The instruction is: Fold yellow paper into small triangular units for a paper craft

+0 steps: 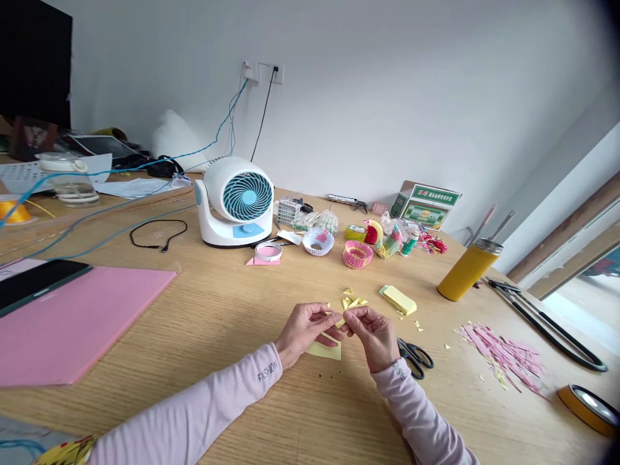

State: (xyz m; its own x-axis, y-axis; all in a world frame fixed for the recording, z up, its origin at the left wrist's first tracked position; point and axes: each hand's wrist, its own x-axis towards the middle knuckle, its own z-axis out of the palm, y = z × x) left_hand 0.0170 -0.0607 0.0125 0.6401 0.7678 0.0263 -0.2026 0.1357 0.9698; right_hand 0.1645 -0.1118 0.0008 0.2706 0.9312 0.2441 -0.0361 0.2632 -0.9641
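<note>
My left hand (312, 329) and my right hand (372, 332) meet over the table, thumbs and fingertips pinched on a small piece of yellow paper (341, 321) that they mostly cover. Under my left hand lies a flat sheet of yellow paper (329, 351). Just beyond my fingertips is a loose group of folded yellow paper triangles (353, 301). Black-handled scissors (415, 357) rest beside my right wrist, their blades partly hidden. A stack of yellow paper slips (398, 299) sits farther right.
A white fan (237, 203) stands at the back left, near paper baskets (357, 254). Rightward are a yellow tumbler (469, 270), pink paper strips (504, 352) and a tape roll (591, 408). Pink sheets (116, 303) with a phone (41, 284) lie left. Blue cables (145, 166) cross the left side.
</note>
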